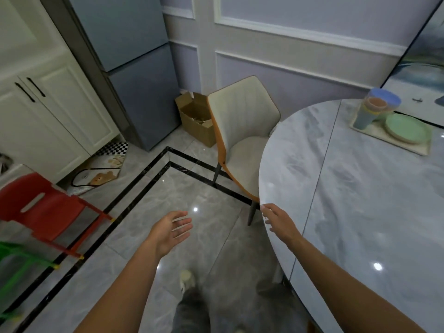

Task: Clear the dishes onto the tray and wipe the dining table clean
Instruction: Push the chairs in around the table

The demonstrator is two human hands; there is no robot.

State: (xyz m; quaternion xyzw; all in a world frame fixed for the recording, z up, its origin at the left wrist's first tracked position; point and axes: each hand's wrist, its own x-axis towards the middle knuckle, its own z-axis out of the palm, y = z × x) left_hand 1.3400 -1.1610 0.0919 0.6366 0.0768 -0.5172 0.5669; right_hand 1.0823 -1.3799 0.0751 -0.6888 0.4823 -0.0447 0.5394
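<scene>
The round grey marble dining table (360, 200) fills the right side. At its far right edge a cream tray (396, 143) carries stacked green plates (406, 128) and nested cups, blue outside and orange inside (374, 109). My left hand (171, 230) hangs open over the floor, palm turned inward, holding nothing. My right hand (280, 221) is open with fingers spread at the table's near left rim, far from the tray. No cloth is visible.
A cream and orange chair (242, 131) stands tucked against the table's left side. A cardboard box (197, 116) sits by the grey fridge (134, 68). A red stool (45, 207) and a green one (16, 267) stand at the left. My foot (187, 280) is on the tiled floor.
</scene>
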